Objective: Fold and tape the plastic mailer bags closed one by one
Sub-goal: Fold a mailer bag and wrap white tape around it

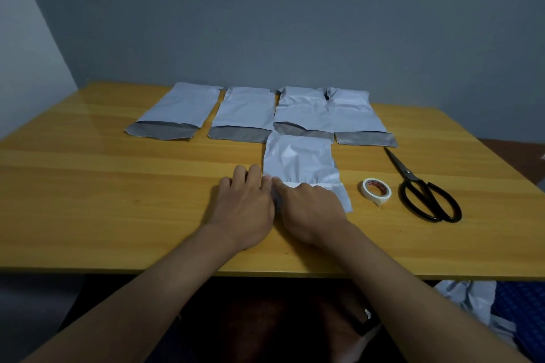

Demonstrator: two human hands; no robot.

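Fingers of both hands, left hand (246, 209) and right hand (309, 212), flat atop the mailer bag (300, 162) near edge.

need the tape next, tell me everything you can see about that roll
The tape roll is a small white ring with an open core and a faint red mark on its top rim, though I cannot read it. It looks like thin paper or plastic tape, partly used. It lies flat on the wooden table, between the near mailer bag and the black scissors, touching neither. No hand touches it.
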